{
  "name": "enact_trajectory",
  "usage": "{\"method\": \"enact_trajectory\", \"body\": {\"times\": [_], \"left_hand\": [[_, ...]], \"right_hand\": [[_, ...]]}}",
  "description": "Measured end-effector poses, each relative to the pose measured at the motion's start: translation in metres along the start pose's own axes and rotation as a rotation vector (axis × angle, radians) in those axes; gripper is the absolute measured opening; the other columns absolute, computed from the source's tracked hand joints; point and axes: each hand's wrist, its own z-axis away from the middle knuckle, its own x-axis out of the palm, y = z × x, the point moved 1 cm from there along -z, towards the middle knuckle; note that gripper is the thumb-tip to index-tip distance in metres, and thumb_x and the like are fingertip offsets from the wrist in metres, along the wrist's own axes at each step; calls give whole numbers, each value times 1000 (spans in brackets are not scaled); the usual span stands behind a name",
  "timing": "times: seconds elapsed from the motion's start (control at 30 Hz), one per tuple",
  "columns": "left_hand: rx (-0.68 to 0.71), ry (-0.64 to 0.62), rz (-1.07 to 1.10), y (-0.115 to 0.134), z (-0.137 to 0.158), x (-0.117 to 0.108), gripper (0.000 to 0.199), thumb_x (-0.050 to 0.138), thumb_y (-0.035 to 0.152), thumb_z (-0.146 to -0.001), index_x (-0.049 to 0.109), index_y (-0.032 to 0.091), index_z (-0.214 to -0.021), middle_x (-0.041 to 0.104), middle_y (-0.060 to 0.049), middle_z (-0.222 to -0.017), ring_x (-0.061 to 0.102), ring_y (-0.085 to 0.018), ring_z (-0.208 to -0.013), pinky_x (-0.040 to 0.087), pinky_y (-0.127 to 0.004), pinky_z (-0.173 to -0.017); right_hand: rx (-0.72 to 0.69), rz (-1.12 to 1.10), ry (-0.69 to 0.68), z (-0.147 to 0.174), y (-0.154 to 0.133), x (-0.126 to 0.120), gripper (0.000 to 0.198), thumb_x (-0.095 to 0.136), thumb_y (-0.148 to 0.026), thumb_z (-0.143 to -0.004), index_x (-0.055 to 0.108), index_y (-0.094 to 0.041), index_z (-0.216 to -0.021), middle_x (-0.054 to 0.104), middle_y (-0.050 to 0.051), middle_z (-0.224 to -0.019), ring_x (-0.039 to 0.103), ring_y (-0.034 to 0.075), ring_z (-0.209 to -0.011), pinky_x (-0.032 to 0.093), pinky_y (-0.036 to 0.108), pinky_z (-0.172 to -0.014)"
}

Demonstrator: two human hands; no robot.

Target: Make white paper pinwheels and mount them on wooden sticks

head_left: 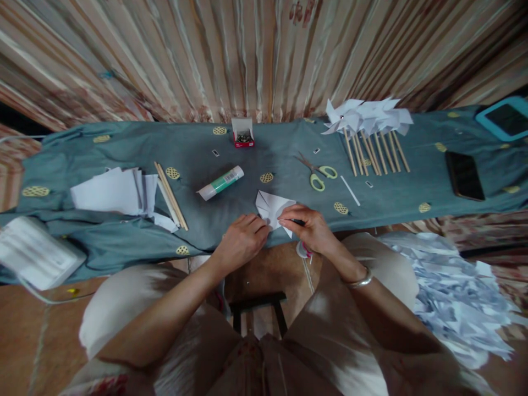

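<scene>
A white folded paper pinwheel lies at the front edge of the cloth-covered table, between my hands. My left hand is closed on its lower left edge, the fingers bent down onto the paper. At its right side, my right hand is closed in a pinch over the paper, with a small dark object showing between the fingers; its kind is unclear. Above the pinwheel lies a glue stick. Scissors with pale green handles rest to the upper right. A small open box of metal pins stands farther back.
Finished pinwheels on sticks lie back right, near a black phone and a blue-framed tablet. Left are stacked paper sheets, wooden sticks and a white device. Paper pieces are heaped low right.
</scene>
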Motion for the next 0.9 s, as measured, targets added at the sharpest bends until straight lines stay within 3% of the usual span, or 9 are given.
{"method": "enact_trajectory", "body": {"times": [0.2, 0.5, 0.9], "left_hand": [[-1, 27, 65, 4, 0, 7, 26, 40, 21, -102, 61, 14, -114, 69, -9, -99, 62, -20, -92, 53, -35, -80], [35, 24, 100, 4, -3, 7, 17, 47, 15, -98, 64, 12, -103, 67, -7, -95, 60, -20, -89, 54, -32, -78], [14, 28, 109, 4, -3, 8, 17, 48, 14, -98, 64, 13, -104, 66, -6, -92, 60, -19, -88, 53, -31, -77]], "right_hand": [[-24, 105, 2, -2, -7, 2, 17, 61, -28, -92, 72, -23, -81, 73, 4, -87, 66, 20, -89, 51, 38, -87], [-30, 185, 54, -2, -5, 8, 12, 62, -22, -90, 69, -22, -81, 71, 4, -92, 65, 21, -92, 49, 39, -92], [-37, 197, 65, -2, -6, 10, 13, 61, -20, -90, 68, -21, -78, 72, 6, -95, 65, 21, -94, 49, 37, -91]]}}
